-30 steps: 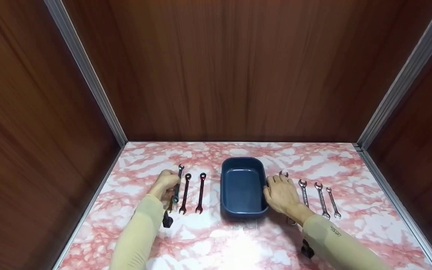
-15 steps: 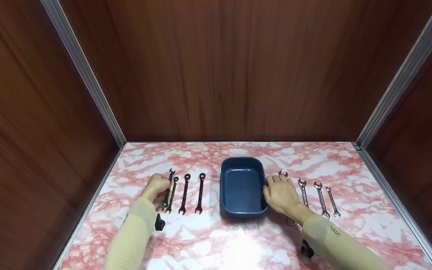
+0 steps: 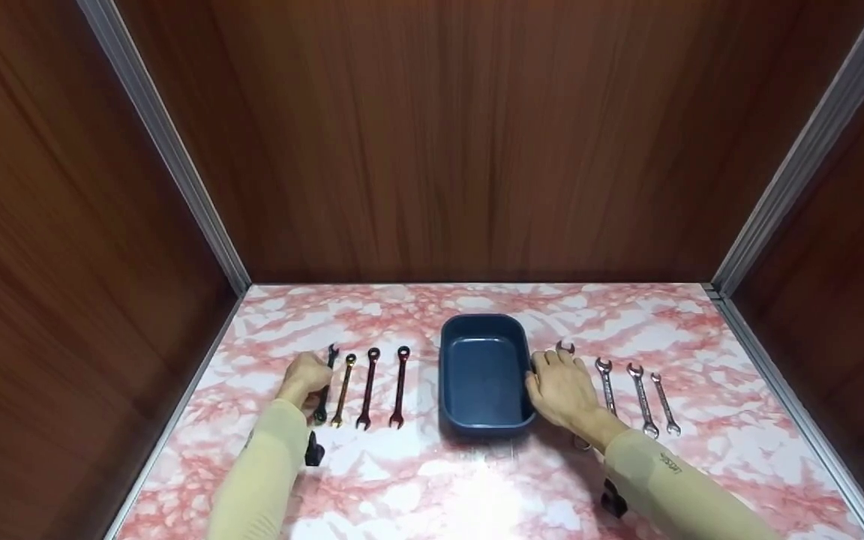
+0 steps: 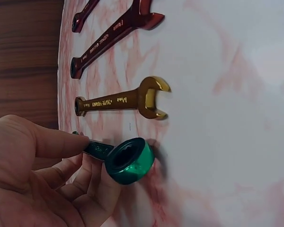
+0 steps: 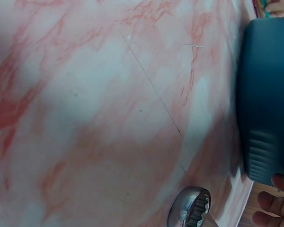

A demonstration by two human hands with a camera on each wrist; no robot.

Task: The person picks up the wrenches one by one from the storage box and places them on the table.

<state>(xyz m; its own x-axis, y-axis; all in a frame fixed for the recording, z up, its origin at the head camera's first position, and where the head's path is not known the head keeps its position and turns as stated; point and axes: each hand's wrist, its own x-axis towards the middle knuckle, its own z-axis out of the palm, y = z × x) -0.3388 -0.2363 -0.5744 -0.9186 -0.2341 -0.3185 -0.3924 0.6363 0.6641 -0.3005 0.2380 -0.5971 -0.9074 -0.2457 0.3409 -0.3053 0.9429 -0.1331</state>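
Observation:
My left hand [image 3: 306, 376] pinches a green combination wrench [image 4: 128, 161] between thumb and fingers, at the left end of a row of coloured wrenches. In the left wrist view its ring end points toward the camera, close over the tabletop. Beside it lies a gold wrench [image 3: 343, 390]. At the right wall of a dark blue bin [image 3: 483, 429], my right hand [image 3: 563, 386] rests with fingers extended, over a silver wrench [image 3: 566, 347] whose middle is hidden. That wrench's ring end [image 5: 189, 208] shows in the right wrist view.
Two dark red wrenches [image 3: 369, 388] lie between the gold wrench and the bin. Several silver wrenches [image 3: 643, 401] lie right of my right hand. Wood-grain panels [image 3: 477, 150] enclose the marbled tabletop [image 3: 402, 480] at the back and both sides.
My left hand has carried the green wrench leftward and slightly nearer, from over the gold wrench to its left, uncovering the gold one. My right hand and the bin have stayed put.

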